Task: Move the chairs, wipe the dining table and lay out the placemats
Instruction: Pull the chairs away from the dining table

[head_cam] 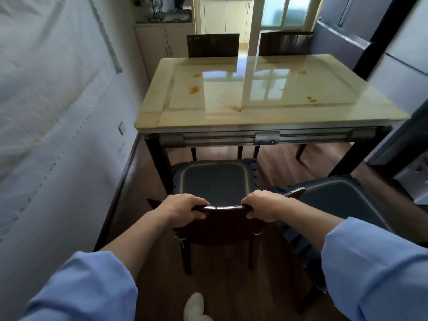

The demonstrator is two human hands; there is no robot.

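A dark wooden chair (215, 179) with a navy seat cushion stands just in front of me, clear of the table's near edge. My left hand (183, 208) grips the left end of its backrest top, and my right hand (264, 205) grips the right end. The dining table (324, 117) has a glossy cream top with several orange stains. A second cushioned chair (335, 195) stands to the right, partly behind my right arm. Two more chairs (213, 45) stand at the table's far side. No placemats or cloth are in view.
A white wall (58, 112) runs close along the left of the table. A cabinet (162, 40) stands at the back left and a dark door frame (379, 42) at the right. The floor (220, 286) is brown wood; my slippered foot (195, 306) shows at the bottom.
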